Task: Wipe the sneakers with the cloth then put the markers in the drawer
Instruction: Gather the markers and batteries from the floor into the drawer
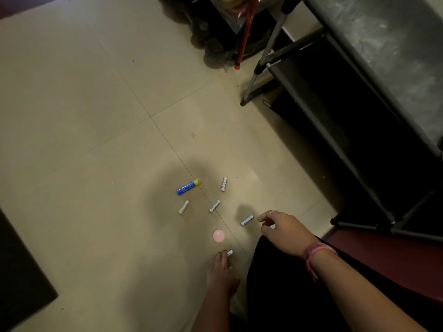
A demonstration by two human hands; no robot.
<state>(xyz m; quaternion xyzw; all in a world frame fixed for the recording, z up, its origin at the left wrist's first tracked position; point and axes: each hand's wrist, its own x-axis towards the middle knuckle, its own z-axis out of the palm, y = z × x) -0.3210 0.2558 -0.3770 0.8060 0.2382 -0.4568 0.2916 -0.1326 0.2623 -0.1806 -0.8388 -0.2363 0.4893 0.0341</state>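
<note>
Down on the tiled floor lie several small white cylinders, likely the markers, though the light is too dim to be sure. The left hand pinches one of them at its fingertips, low against the tile. The right hand reaches out with its fingers loosely curled and holding nothing, its fingertips just beside another white cylinder. A pink band wraps the right wrist and a ring shows on one finger.

Three more white cylinders lie apart from each other: one farthest out, one on the grout line, one to the left. A blue stick with a yellow cap lies near them. A round pink lid sits between the two hands.

A dark metal-framed rack stands to the right, its shelves in shadow. A red pole leans among dark clutter at the top.
</note>
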